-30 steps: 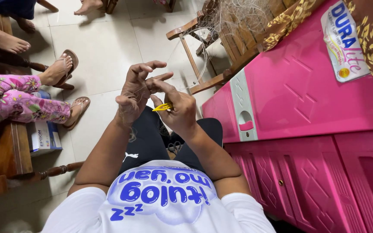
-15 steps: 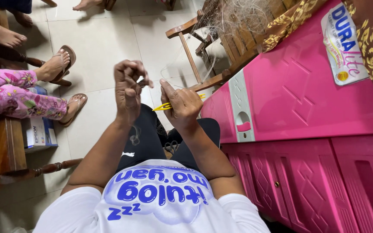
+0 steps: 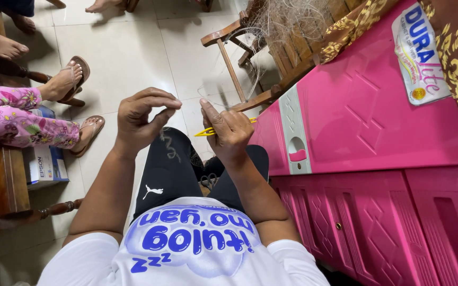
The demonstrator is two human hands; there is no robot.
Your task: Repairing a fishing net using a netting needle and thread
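Left hand (image 3: pixel 143 119) pinches fine net thread (image 3: pixel 189 101) between closed fingers, while right hand (image 3: pixel 230 132) grips a yellow netting needle (image 3: pixel 208 132) over the lap.

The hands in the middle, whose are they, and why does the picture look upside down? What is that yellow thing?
The camera sits on a person's head and looks down, so you see their own white shirt, dark shorts and two bare hands. That is why the shirt's picture looks flipped. The left hand pinches something very thin at its fingertips, likely fine thread, too thin to see well. The right hand holds a slim yellow tool, perhaps a netting needle. A tangle of fine net hangs on a wooden chair ahead. Beside the person stands a pink plastic cabinet. On the left, another person's feet in sandals rest on the tiled floor.
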